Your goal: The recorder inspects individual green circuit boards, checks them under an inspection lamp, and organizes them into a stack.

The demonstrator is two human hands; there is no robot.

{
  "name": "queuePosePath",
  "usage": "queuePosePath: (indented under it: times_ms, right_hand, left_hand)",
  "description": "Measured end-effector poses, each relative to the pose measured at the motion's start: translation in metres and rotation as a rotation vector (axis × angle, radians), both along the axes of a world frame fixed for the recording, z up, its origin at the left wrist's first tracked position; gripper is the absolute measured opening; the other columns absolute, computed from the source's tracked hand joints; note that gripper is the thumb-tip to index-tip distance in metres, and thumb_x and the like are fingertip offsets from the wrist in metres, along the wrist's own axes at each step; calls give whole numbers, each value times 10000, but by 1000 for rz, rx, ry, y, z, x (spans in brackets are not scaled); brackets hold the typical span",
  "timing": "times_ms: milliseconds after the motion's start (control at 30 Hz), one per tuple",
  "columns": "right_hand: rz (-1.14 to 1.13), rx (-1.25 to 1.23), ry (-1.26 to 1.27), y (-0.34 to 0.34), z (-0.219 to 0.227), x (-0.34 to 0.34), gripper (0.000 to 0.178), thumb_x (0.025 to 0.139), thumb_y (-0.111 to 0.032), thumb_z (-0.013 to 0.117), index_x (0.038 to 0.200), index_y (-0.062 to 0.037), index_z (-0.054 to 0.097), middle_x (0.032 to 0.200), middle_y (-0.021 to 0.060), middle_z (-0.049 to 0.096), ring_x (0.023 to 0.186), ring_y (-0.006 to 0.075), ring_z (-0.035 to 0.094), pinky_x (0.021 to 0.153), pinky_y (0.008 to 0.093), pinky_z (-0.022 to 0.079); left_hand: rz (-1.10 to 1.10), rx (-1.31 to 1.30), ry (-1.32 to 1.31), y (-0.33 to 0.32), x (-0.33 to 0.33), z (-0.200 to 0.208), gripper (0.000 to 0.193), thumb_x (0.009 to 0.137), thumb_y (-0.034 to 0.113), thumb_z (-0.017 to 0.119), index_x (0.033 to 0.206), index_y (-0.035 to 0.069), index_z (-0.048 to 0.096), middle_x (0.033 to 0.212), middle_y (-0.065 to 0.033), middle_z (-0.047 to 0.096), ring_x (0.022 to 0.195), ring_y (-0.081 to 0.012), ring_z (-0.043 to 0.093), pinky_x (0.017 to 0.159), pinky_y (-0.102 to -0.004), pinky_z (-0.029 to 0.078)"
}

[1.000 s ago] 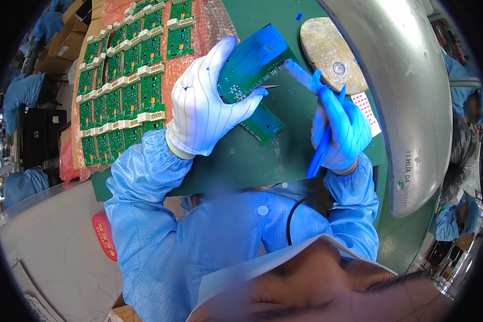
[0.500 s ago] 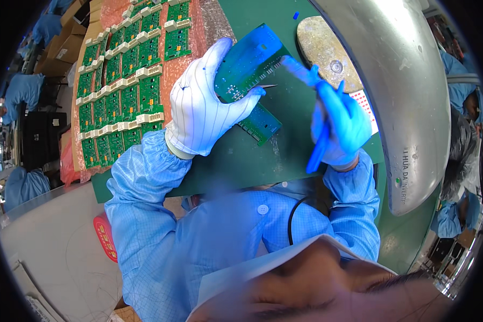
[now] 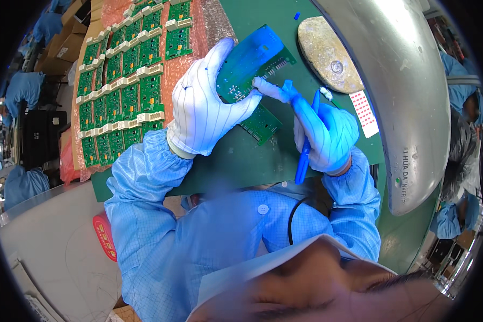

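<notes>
My left hand (image 3: 206, 102), in a white striped glove, is closed on a green circuit board (image 3: 260, 51) tilted above the table, partly lit blue. Below its thumb another green board section (image 3: 261, 126) shows; whether it belongs to the same board I cannot tell. My right hand (image 3: 327, 134), gloved and tinted blue, is closed around a blue pen-shaped tool (image 3: 302, 163). From this hand a white, cloth-like, finger-shaped piece (image 3: 269, 89) with a blue bit at its base reaches the board beside my left thumb. I cannot tell whether it is a gloved finger or a wrapped tool.
Rows of green boards with white connectors (image 3: 121, 86) lie on pink bubble wrap at left. An oval stone-like plate (image 3: 330, 53) and a sheet with red marks (image 3: 365, 112) are at right. A large silver lamp-like housing (image 3: 408, 96) arches over the right side.
My right hand has moved left and slightly down, bringing the white piece to the board near my left thumb. A dark pointed tip by that thumb is now hidden. My left hand barely shifts.
</notes>
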State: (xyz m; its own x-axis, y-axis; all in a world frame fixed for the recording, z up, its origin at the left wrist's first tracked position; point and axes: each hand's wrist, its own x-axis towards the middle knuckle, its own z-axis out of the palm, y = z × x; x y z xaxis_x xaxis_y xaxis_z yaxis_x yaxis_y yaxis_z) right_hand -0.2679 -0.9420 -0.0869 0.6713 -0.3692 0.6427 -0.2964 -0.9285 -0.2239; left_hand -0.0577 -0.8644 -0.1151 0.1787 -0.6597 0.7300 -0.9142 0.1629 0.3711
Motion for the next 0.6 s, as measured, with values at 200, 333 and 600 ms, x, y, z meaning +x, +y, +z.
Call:
queuePosePath:
  times_ms: [200,333,600]
  right_hand:
    - [-68,-59,-8,2,-2,-2,369,739,45,728,1104,-10,707,671,117,616,527,245,612,467,343,461]
    - [-78,-65,-14,0,-2,-4,371,734,38,736,1099,-20,713,660,111,605,518,242,604,463,342,455]
    - [-65,-56,-39,-7,-8,-9,387,723,16,751,1105,-43,721,636,93,583,498,231,585,455,335,438]
  left_hand:
    - [25,-29,-54,-1,2,-1,836,613,338,911,1311,28,572,1102,-111,682,925,-284,683,812,-375,560]
    - [25,-49,-81,-2,3,-4,837,624,341,905,1321,26,565,1119,-107,680,927,-280,680,820,-375,557]
    - [13,-50,-94,-2,3,-4,841,624,341,904,1321,20,562,1121,-104,679,917,-279,681,812,-372,558]
